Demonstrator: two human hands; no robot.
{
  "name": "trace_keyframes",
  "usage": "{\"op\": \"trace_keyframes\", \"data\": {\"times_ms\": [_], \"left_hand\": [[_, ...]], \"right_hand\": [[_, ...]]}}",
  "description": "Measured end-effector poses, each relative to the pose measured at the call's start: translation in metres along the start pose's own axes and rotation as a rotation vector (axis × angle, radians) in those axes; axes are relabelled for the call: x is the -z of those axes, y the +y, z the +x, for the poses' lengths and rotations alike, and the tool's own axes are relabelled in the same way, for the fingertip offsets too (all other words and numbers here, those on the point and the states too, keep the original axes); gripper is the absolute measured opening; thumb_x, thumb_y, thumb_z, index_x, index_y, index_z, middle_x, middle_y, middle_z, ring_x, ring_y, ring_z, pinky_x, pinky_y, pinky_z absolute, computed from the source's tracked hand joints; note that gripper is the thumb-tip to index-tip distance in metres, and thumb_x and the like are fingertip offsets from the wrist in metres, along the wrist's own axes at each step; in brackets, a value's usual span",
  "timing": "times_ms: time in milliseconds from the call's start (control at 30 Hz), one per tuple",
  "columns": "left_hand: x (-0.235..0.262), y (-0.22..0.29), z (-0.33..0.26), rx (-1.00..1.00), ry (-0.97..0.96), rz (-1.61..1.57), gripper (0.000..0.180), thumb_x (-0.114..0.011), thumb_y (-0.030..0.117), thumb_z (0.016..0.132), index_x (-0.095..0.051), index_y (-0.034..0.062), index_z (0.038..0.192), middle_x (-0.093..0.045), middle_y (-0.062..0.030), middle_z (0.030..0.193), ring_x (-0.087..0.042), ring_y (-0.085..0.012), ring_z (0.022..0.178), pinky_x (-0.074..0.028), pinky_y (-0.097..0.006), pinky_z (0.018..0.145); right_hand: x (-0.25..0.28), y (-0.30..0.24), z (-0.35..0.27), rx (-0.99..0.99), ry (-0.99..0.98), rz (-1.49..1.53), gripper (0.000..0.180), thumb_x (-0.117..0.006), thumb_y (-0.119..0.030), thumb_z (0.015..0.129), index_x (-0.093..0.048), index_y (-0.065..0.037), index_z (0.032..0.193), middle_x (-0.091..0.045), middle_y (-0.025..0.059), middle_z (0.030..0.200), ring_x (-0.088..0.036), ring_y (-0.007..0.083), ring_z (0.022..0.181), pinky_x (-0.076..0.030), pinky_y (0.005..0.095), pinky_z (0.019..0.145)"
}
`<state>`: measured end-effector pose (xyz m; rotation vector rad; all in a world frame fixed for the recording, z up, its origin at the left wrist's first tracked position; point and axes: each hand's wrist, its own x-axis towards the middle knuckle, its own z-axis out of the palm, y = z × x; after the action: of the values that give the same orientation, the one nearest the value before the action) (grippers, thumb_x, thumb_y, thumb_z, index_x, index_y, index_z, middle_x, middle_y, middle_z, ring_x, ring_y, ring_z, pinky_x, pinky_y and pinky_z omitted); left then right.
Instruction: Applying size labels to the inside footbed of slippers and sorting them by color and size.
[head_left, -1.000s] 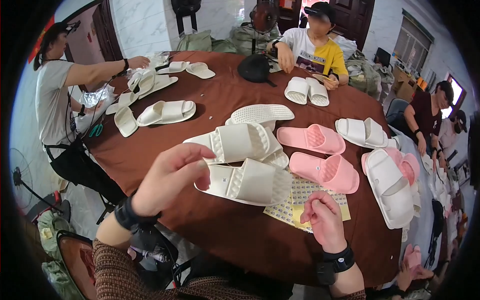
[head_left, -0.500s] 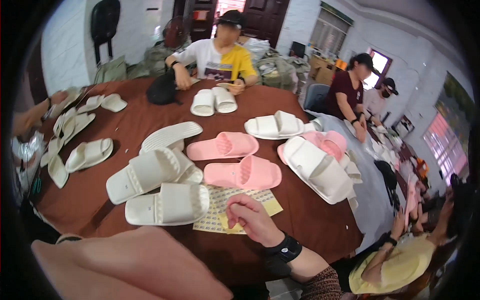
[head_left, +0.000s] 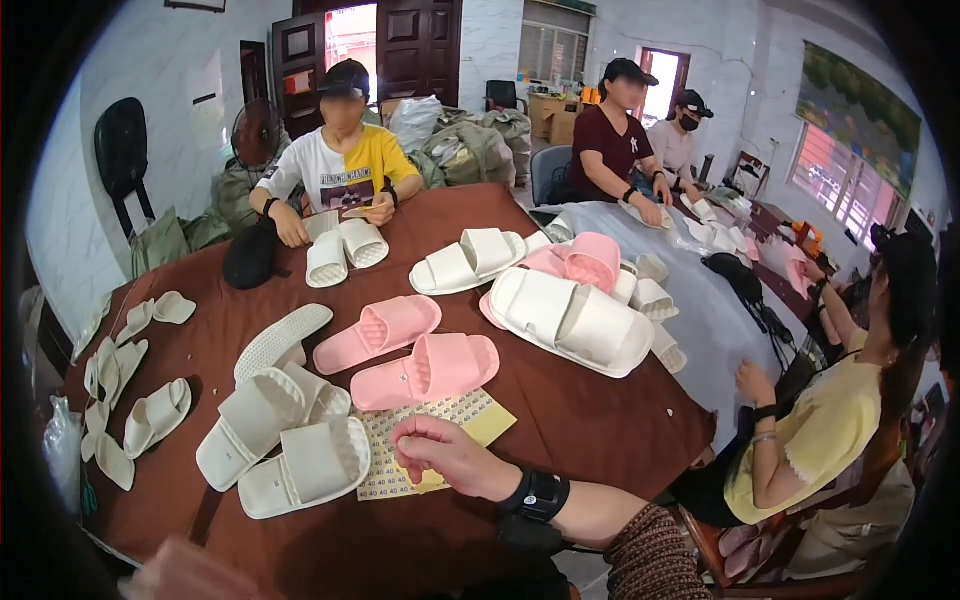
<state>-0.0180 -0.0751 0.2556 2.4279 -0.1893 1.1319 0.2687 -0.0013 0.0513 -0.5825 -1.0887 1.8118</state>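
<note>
My right hand (head_left: 450, 458) hovers over a yellow sheet of small printed stickers (head_left: 384, 462), its fingers curled and the thumb against them; whether anything tiny is pinched there I cannot make out. My left hand (head_left: 190, 575) is a motion-smeared shape at the lower left edge, so its fingers do not show. Left of the sheet lies a white slipper (head_left: 302, 466), with a second white slipper (head_left: 252, 412) behind it. Just beyond the sheet sit a pink slipper (head_left: 426, 372) and another pink slipper (head_left: 378, 334), side by side.
A pile of white and pink slippers (head_left: 572, 322) occupies the table's right part. More white slippers (head_left: 157, 415) lie at the left. Across the brown-covered table (head_left: 570, 425), a person (head_left: 345, 165) handles a sheet beside a white pair and a black cap (head_left: 250, 256). Other people work at the right.
My view has turned to the right, so the table's things appear farther left. The left arm has dropped from across the near edge to the lower left. The right hand keeps its curl over the sheet.
</note>
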Motion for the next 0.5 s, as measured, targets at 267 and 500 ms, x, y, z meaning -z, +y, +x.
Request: {"op": "trace_keyframes", "data": {"times_ms": [267,500], "left_hand": [[0.029,-0.086,-0.152,1.052,0.012,0.827,0.065,-0.076,0.008,0.071,-0.048,-0.0055,0.129,-0.050,-0.0249,0.131,-0.047,-0.0429,0.122,-0.038,-0.044,0.104],[0.043,-0.122,-0.241,1.441,0.034,0.591,0.066,-0.078,0.025,0.068,-0.050,-0.0034,0.120,-0.056,-0.0249,0.119,-0.052,-0.0410,0.116,-0.044,-0.044,0.094]], "right_hand": [[0.012,0.005,0.000,0.061,0.031,-0.072,0.020,-0.053,-0.010,0.097,-0.054,-0.001,0.115,-0.060,0.0051,0.089,-0.056,0.0115,0.072,-0.049,0.0258,0.065],[0.006,-0.033,0.002,0.347,0.192,0.278,0.033,-0.054,-0.018,0.099,-0.048,-0.005,0.129,-0.059,0.0114,0.123,-0.060,0.0136,0.075,-0.051,0.0299,0.069]]}}
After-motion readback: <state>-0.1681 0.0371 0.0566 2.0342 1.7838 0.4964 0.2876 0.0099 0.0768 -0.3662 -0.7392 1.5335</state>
